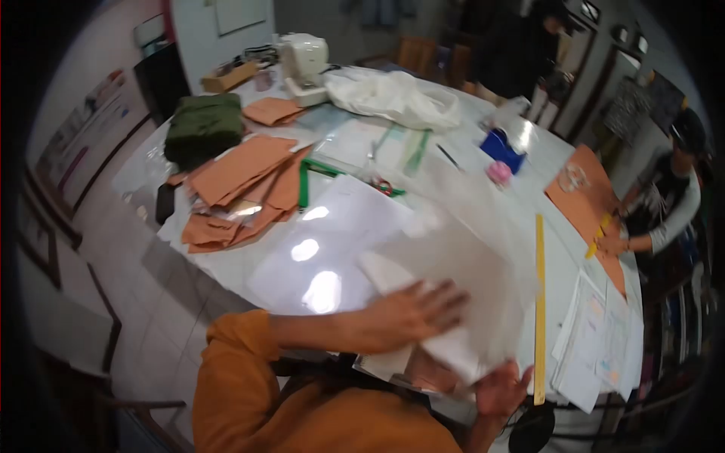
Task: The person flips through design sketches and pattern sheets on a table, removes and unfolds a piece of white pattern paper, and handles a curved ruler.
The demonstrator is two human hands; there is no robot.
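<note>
"Left hand (423,313) over the paper: what is it doing?"

"Lying palm down, fingers extended and loosely together, clasping nothing that I can see. Right hand (502,389) is at the near corner, fingers spread. Whether it also pinches the paper, I cannot tell, since that part is badly blurred."

"And the step in hand?"

"Handling the loose pale sheets (461,253); shifting or turning them is my judgement from the smear across them."

"Where do they lie, exactly?"

"Beneath the left hand, reaching past its fingertips and away over the table (566,260), with their lowest corner next to the right hand."

"What would the next move call for?"

"A sure hold on that near corner, I'd say, and light pressure from the left palm, so the layers neither slip nor crease (thin stuff like that looks quick to buckle)."

"Now work outward."

"To the left, a glossy white sheet (343,219) lies flat, partly overlapped by the pale ones. Just beside them on the right runs a yellow ruler (539,309), with printed papers (585,340) beyond it. Folded orange cloth (245,177) is piled at the far left, well apart from both hands. Across on the right, a co-worker's hand (613,243) rests at another orange piece (578,192)."
</note>
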